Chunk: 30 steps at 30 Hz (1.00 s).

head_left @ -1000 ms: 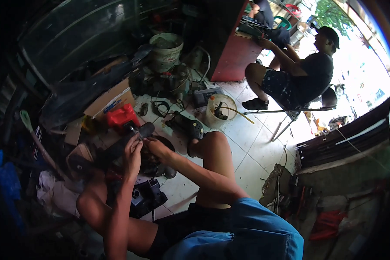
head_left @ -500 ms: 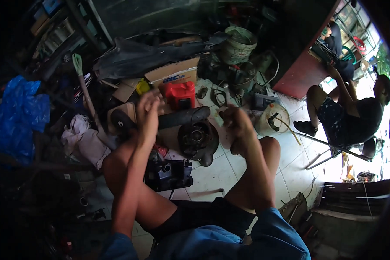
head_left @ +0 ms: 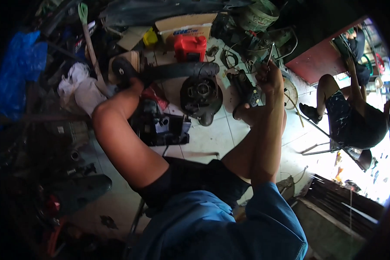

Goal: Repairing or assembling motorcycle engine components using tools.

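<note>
My right hand (head_left: 269, 77) is closed in a fist around a thin metal rod (head_left: 271, 51), which stands up out of the fist and points toward one o'clock, its long axis running nearly straight away from me. It sits up at one o'clock in my view, over the clutter of dark engine parts (head_left: 247, 89) on the tiled floor (head_left: 208, 141). The rod's lower end is buried in my grip, and its tip blurs into the wires behind it. My left hand is out of sight; I cannot tell what it does. At eleven o'clock of my fist lies a round dark motor housing (head_left: 200, 95) beneath a black tube (head_left: 177, 69). Beyond that stand a boxy red canister (head_left: 190, 47), a small yellow bottle (head_left: 150, 37), and a flat cardboard box (head_left: 186, 24) with blue lettering.
</note>
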### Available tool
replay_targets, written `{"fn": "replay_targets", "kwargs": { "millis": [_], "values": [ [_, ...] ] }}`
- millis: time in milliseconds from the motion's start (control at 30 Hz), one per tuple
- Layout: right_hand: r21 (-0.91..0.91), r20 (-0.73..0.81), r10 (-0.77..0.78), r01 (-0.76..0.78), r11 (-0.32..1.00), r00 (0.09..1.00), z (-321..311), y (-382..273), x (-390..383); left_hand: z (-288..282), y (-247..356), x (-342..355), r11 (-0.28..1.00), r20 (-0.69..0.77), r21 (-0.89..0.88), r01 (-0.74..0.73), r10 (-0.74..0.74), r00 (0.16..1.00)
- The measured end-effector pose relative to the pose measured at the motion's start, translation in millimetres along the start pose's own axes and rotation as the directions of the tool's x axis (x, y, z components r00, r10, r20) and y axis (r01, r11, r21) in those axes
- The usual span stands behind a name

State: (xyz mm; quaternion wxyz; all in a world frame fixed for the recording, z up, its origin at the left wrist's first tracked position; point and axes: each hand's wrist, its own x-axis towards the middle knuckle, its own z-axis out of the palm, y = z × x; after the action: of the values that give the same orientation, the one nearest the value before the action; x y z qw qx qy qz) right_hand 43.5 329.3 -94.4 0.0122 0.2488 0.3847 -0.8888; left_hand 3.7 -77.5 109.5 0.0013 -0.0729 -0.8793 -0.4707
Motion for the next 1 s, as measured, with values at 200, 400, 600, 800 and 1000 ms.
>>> {"fn": "replay_targets", "kwargs": {
  "millis": [200, 400, 600, 800, 1000],
  "values": [
    [-0.009, 0.011, 0.001, -0.001, 1.000, 1.000, 0, 7, 2, 3, -21, -26, 0.979, 0.108, 0.058, 0.195, -0.200, 0.974],
    [-0.027, 0.109, -0.002, 0.005, 1.000, 0.994, -4, 3, 0, 3, -31, -50, 0.922, 0.175, 0.174, 0.345, -0.373, 0.911],
    [0.085, 0.148, 0.032, -0.045, 0.995, 0.988, -51, -7, 20, 7, -39, -57, 0.856, 0.184, 0.294, 0.425, -0.487, 0.854],
    [-0.012, -0.016, 0.037, -0.037, 0.999, 0.999, -10, -1, -8, 12, -75, -86, 0.699, 0.145, 0.437, 0.565, -0.675, 0.723],
    [0.028, -0.021, 0.031, -0.030, 0.999, 0.999, -8, -12, -15, -10, -121, -131, 0.632, 0.080, 0.245, 0.736, -0.769, 0.634]
  ]
}}
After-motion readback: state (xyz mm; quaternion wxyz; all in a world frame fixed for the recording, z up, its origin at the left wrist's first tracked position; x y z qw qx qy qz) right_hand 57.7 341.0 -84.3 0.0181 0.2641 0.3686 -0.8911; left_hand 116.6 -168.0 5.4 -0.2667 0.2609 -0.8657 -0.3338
